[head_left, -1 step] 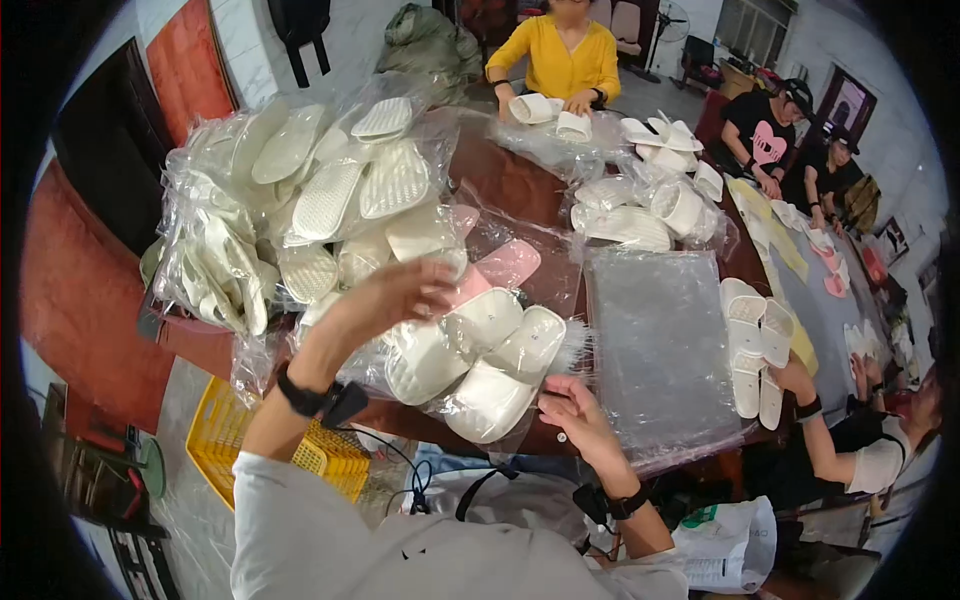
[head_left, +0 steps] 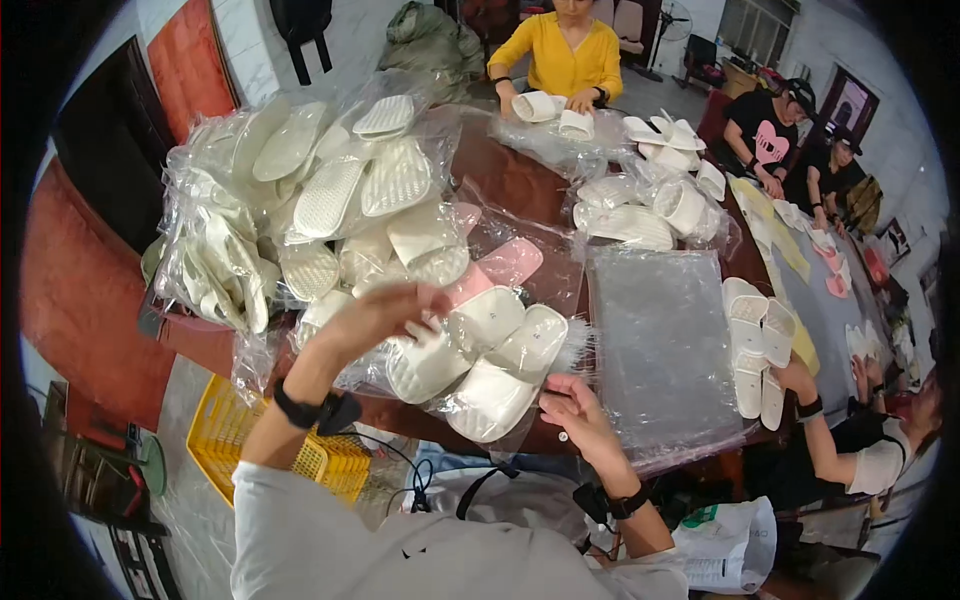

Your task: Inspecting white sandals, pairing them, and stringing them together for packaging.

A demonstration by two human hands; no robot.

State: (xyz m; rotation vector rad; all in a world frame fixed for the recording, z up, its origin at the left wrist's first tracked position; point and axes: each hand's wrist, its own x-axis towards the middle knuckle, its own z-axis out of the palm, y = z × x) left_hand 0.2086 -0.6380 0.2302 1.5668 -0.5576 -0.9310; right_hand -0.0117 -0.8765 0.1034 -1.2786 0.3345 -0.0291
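Note:
A pair of white slippers in a clear plastic bag lies at the near edge of the table, soles and straps showing through the film. Above the white slippers to their left hovers my left hand, its fingers apart and slightly blurred, with nothing visible in them. My right hand rests beside the bag's right side, fingers loosely bent and apart, close to the film; contact with it is hard to make out. A pink slipper lies just behind the white pair.
A big heap of bagged white slippers covers the table's left. Flat clear bags are stacked to my right, with white slippers beyond them. Co-workers sit around the table. A yellow crate stands on the floor at left.
My left hand has shifted slightly down, toward me, over the slippers. The right hand and the bagged pair stay where they were.

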